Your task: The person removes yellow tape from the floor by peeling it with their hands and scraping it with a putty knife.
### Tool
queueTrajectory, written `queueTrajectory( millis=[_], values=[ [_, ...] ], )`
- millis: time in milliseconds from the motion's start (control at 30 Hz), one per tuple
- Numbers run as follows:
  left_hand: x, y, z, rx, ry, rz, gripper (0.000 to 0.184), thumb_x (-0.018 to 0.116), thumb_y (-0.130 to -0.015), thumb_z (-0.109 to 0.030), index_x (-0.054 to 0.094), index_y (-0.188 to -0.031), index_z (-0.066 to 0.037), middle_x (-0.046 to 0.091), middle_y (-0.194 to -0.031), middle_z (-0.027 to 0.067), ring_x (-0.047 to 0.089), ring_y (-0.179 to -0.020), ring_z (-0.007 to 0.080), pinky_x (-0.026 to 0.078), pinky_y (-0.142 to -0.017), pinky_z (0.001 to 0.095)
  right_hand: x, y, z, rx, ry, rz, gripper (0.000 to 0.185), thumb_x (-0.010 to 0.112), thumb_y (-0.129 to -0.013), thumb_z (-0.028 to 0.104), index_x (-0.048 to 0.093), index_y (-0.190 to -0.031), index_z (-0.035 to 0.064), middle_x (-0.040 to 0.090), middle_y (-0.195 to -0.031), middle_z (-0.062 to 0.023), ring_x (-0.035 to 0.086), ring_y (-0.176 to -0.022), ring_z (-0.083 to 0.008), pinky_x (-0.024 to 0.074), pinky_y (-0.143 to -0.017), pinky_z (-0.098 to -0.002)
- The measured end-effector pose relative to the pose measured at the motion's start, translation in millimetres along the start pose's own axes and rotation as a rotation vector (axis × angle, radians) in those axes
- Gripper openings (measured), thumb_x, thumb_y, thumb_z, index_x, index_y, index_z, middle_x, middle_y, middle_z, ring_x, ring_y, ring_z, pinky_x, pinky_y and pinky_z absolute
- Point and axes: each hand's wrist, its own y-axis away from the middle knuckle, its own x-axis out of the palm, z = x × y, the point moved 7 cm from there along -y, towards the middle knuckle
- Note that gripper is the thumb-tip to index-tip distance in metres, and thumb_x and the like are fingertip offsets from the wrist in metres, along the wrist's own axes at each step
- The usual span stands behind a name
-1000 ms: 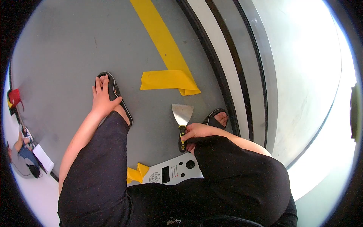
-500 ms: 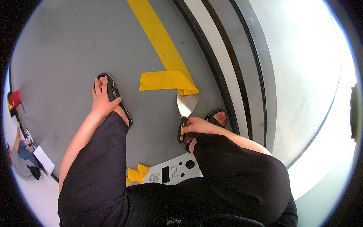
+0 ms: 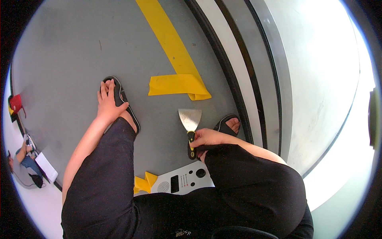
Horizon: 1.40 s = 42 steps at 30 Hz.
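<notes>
Scraper (image 3: 190,126), one: flared metal blade, black-and-yellow handle. It was held over the grey floor (image 3: 79,79), blade pointing away from the wearer, near the turned end of the yellow tape (image 3: 169,44), with a gap of floor visible between blade and tape.

Right hand (image 3: 205,137): grasping the scraper by its handle, thumb and fingers closed about it, some fingers partly hidden. It was placed beside the right knee of the black shorts (image 3: 254,171), near the right sandal (image 3: 225,126).

Left hand (image 3: 109,106): unclenched, fingers spread, gripping nothing. It was laid over the left foot, fingertips toward the toes, and overlapped the left sandal (image 3: 118,91).

Yellow tape, one strip: ran aslant from the upper edge of the view, its near end folded sharply and lying across to the left.

Further yellow piece (image 3: 148,182), one: crumpled, beside a light grey panel (image 3: 185,175) with a dark window, knobs and a perforated patch; both were partly covered by the wearer's clothing.

Curved bands, black and white (image 3: 232,44) among them: to the right, bordering the floor, with a pale surface (image 3: 318,71) beyond.

Far left, at the margin: a red object (image 3: 16,103), a white board (image 3: 46,166) and another person (image 3: 30,162), small and distorted
</notes>
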Motion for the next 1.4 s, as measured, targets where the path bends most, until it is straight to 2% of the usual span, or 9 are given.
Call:
queueTrajectory(
  millis=[100,233,500,667,733,800,1067,1267,1400],
  values=[
    [2,0,1,-0.004,0.004,0.001,0.107,0.075,-0.071,-0.040,0.008,-0.153,-0.021,0.007,-0.154,0.0273,0.015,-0.137,0.0551,0.023,-0.112,0.0572,-27,3,-11,0.106,-0.218,-0.280,0.028,0.068,-0.088,0.019,0.057,-0.102,-0.0025,0.067,-0.092,-0.0134,0.067,-0.074,-0.0196,0.0566,-0.068,-0.0333],
    [1,0,1,-0.018,0.010,0.005,0.108,0.075,-0.071,-0.040,0.007,-0.153,-0.023,0.007,-0.155,0.0260,0.015,-0.137,0.0553,0.023,-0.112,0.0576,0,9,14,0.046,-0.341,-0.011,0.026,0.066,-0.089,0.017,0.056,-0.100,-0.0039,0.067,-0.088,-0.0132,0.068,-0.074,-0.0212,0.0562,-0.065,-0.0329],
    [2,1,2,-0.011,0.026,-0.013,0.108,0.076,-0.071,-0.040,0.007,-0.153,-0.022,0.007,-0.154,0.0265,0.014,-0.136,0.0567,0.023,-0.111,0.0592,-19,13,13,0.037,-0.356,-0.181,0.038,0.068,-0.086,0.032,0.066,-0.093,-0.0055,0.070,-0.082,-0.0101,0.066,-0.075,-0.0137,0.0521,-0.071,-0.0298],
    [0,1,1,-0.041,0.014,0.015,0.107,0.076,-0.071,-0.040,0.009,-0.153,-0.023,0.006,-0.155,0.0265,0.014,-0.136,0.0573,0.025,-0.110,0.0593,0,26,30,0.120,-0.510,0.030,0.034,0.066,-0.088,0.029,0.065,-0.095,-0.0051,0.069,-0.082,-0.0113,0.066,-0.071,-0.0170,0.0527,-0.070,-0.0305],
    [2,-2,2,-0.008,0.009,0.013,0.107,0.076,-0.071,-0.040,0.009,-0.153,-0.024,0.005,-0.155,0.0265,0.014,-0.136,0.0572,0.027,-0.110,0.0592,-19,26,39,0.008,-0.217,-0.103,0.031,0.064,-0.090,0.027,0.064,-0.096,-0.0038,0.068,-0.082,-0.0114,0.065,-0.067,-0.0179,0.0532,-0.065,-0.0315],
    [1,1,2,-0.024,0.014,0.017,0.107,0.076,-0.071,-0.041,0.009,-0.153,-0.024,0.005,-0.155,0.0258,0.015,-0.136,0.0570,0.027,-0.109,0.0594,-24,47,49,0.090,-0.814,-0.107,0.024,0.063,-0.091,0.018,0.055,-0.103,-0.0010,0.064,-0.081,-0.0095,0.065,-0.070,-0.0172,0.0543,-0.063,-0.0304],
    [-8,1,-13,-0.104,-0.059,0.004,0.104,0.078,-0.069,-0.036,0.016,-0.152,-0.023,0.011,-0.155,0.0219,0.015,-0.138,0.0529,0.024,-0.109,0.0626,-57,73,94,-0.013,-0.935,-0.325,0.026,0.061,-0.093,0.019,0.049,-0.108,0.0024,0.064,-0.081,-0.0097,0.064,-0.067,-0.0161,0.0504,-0.057,-0.0278],
    [-5,-4,-108,0.844,-0.426,0.144,0.084,0.078,-0.064,-0.023,0.043,-0.141,-0.023,0.023,-0.154,0.0146,0.028,-0.138,0.0380,0.028,-0.111,0.0521,-56,83,93,0.049,-0.963,-0.442,0.037,0.060,-0.093,0.018,0.048,-0.122,-0.0015,0.064,-0.085,-0.0131,0.064,-0.067,-0.0190,0.0505,-0.057,-0.0296],
    [-5,-2,-143,0.945,-0.418,0.245,0.073,0.072,-0.069,-0.020,0.048,-0.137,-0.029,0.024,-0.154,0.0126,0.028,-0.140,0.0344,0.029,-0.112,0.0468,-65,94,117,-0.060,-1.009,-0.289,0.046,0.061,-0.088,0.007,0.045,-0.131,0.0003,0.064,-0.094,-0.0161,0.066,-0.079,-0.0222,0.0535,-0.067,-0.0312]
  ],
)
